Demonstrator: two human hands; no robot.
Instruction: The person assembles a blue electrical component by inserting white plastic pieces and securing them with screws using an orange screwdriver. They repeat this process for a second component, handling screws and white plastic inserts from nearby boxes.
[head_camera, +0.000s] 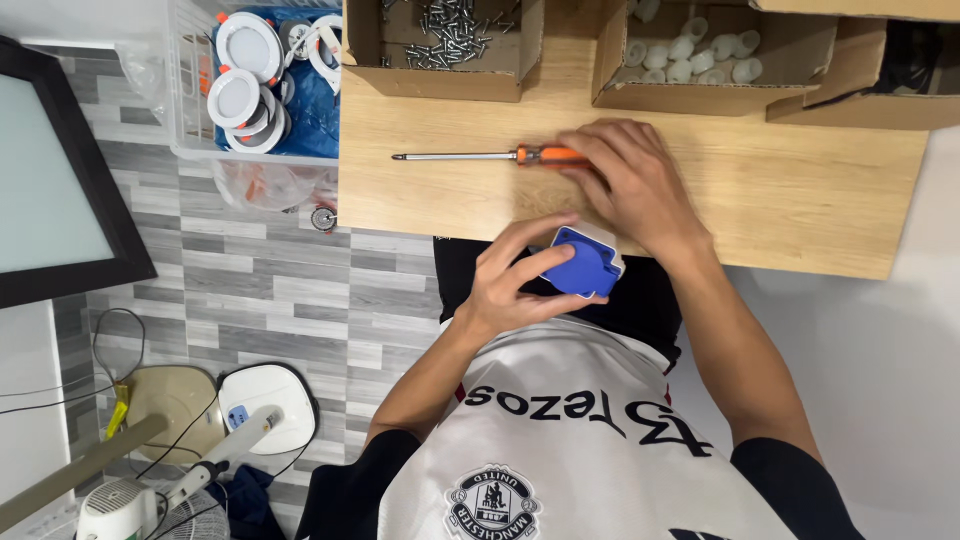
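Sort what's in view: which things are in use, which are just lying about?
In use: blue socket in left hand; orange-handled screwdriver under right hand.

Lying about: box of screws, box of white caps, bin of round lamps, fan.

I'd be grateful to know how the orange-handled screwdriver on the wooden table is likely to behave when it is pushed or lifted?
The screwdriver has a thin metal shaft, so it should stay stiff. Its rounded orange handle, lying flat on the smooth wooden table, may roll if nudged sideways. It looks slim, so probably light; the right hand rests on the handle, which should steady it.
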